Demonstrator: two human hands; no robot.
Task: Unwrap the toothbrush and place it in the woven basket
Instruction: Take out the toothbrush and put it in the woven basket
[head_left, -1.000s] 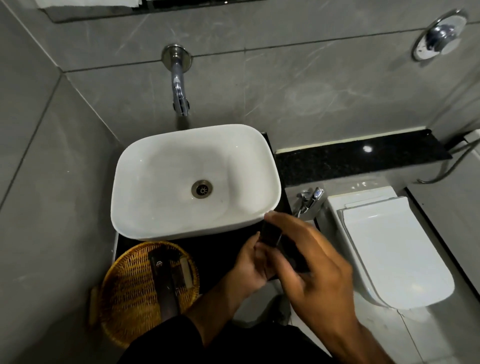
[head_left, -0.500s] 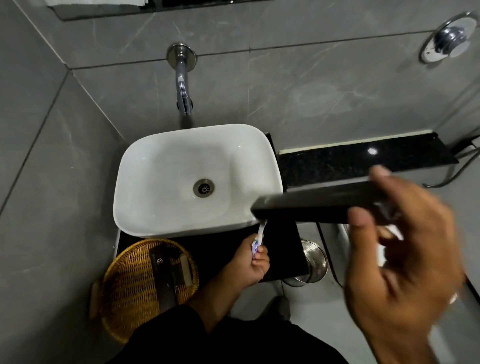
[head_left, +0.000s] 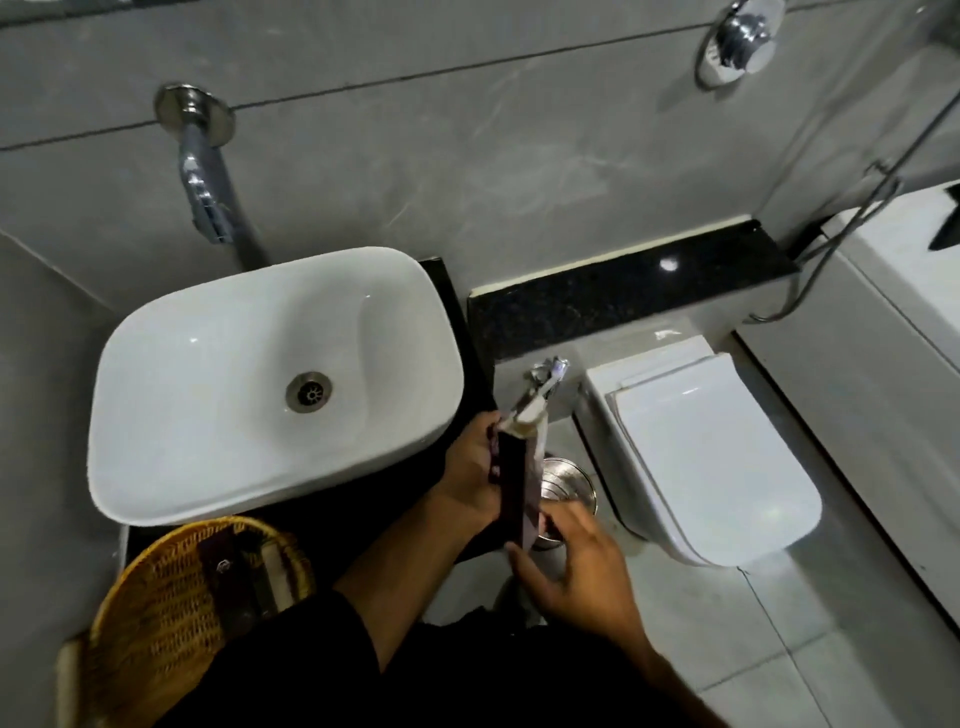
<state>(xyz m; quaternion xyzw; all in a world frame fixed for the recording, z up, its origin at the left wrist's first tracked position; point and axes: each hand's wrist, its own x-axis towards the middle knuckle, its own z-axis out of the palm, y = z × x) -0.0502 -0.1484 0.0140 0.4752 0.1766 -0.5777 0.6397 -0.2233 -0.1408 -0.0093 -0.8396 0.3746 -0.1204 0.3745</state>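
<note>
A white toothbrush pokes up out of the open top end of a long dark wrapper box, over the counter's right edge. My left hand is closed around the upper part of the box and the brush handle. My right hand pinches the box's lower end between thumb and fingers. The round woven basket stands at the bottom left on the dark counter, with dark oblong items lying in it. How much of the brush is inside the box is hidden.
A white basin with a wall tap sits just beyond the basket. A steel bin stands on the floor below my hands, and a closed white toilet stands to the right. A black ledge runs behind it.
My right hand has brought the dark box down from near the camera and back to my left hand. The toothbrush head now points up and right out of the box's top.
</note>
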